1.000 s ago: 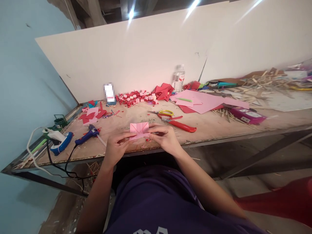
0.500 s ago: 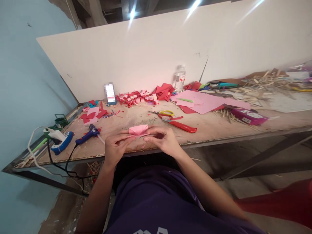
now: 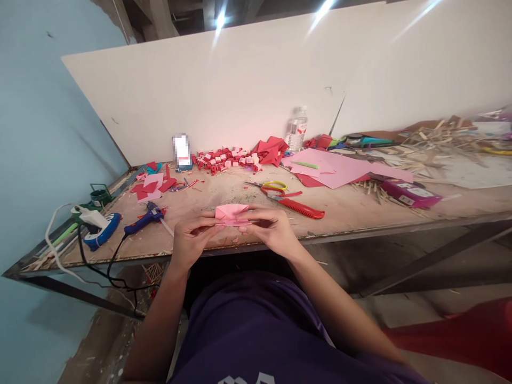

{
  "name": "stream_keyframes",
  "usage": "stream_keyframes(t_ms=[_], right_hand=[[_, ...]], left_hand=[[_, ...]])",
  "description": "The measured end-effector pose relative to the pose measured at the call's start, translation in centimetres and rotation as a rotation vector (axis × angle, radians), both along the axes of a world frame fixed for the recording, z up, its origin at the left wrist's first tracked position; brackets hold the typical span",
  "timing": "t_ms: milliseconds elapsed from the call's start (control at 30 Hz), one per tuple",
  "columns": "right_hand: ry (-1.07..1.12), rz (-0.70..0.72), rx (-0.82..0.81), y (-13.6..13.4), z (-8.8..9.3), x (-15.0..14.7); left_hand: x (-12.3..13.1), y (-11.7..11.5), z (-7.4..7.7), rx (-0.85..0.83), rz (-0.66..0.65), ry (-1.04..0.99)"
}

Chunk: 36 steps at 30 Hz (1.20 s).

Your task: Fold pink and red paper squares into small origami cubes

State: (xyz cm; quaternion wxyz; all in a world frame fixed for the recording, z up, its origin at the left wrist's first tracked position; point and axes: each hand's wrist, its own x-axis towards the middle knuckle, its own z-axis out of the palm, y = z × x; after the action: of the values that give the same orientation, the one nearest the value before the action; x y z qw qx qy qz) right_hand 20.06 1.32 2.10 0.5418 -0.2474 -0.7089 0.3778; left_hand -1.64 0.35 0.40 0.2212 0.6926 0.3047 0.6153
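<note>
A folded piece of pink paper [image 3: 231, 213] is held up between my two hands, just above the front edge of the table. It shows slanting creases and a raised back flap. My left hand [image 3: 191, 241] pinches its left end between thumb and fingers. At the right end my right hand [image 3: 272, 230] grips it the same way, fingers behind and thumb in front. Beyond my hands lie yellow-and-red scissors [image 3: 272, 188] and a red utility knife [image 3: 301, 208]. To the left rests a blue hot glue gun [image 3: 146, 220] with a glue stick in its back.
Small red and pink folded paper pieces [image 3: 228, 159] are heaped along the white board [image 3: 224, 96]. Pink sheets [image 3: 340, 168], a bottle [image 3: 296, 130] and a purple box [image 3: 410, 193] stand or lie rightward. A power strip [image 3: 102, 233] with cords sits at the left edge.
The paper's back flap looks slightly shifted and its front part is more visible now. Both hands keep their grip on it. The view has moved very slightly.
</note>
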Motion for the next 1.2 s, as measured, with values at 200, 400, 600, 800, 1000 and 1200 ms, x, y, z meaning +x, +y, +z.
stream_keyframes(t_ms=[200,400,600,800,1000,1200], right_hand=[[-0.034,-0.038,0.011,0.33,-0.11,0.23],[-0.031,-0.042,-0.034,0.13,0.0,-0.18],[-0.002,-0.08,-0.048,-0.12,-0.12,-0.37],[0.015,-0.073,-0.056,-0.13,-0.22,-0.28],[0.042,-0.101,-0.075,-0.19,-0.28,-0.55],[0.031,-0.155,-0.088,-0.21,-0.47,-0.62]], left_hand=[[-0.07,-0.09,-0.09,-0.029,0.048,0.02],[-0.05,-0.17,-0.09,0.001,0.09,0.066],[0.28,-0.29,0.31,-0.074,0.082,0.045],[0.17,-0.16,0.11,-0.095,0.093,-0.02],[0.18,-0.15,-0.04,-0.089,0.11,-0.021],[0.23,-0.1,-0.05,-0.17,0.055,-0.088]])
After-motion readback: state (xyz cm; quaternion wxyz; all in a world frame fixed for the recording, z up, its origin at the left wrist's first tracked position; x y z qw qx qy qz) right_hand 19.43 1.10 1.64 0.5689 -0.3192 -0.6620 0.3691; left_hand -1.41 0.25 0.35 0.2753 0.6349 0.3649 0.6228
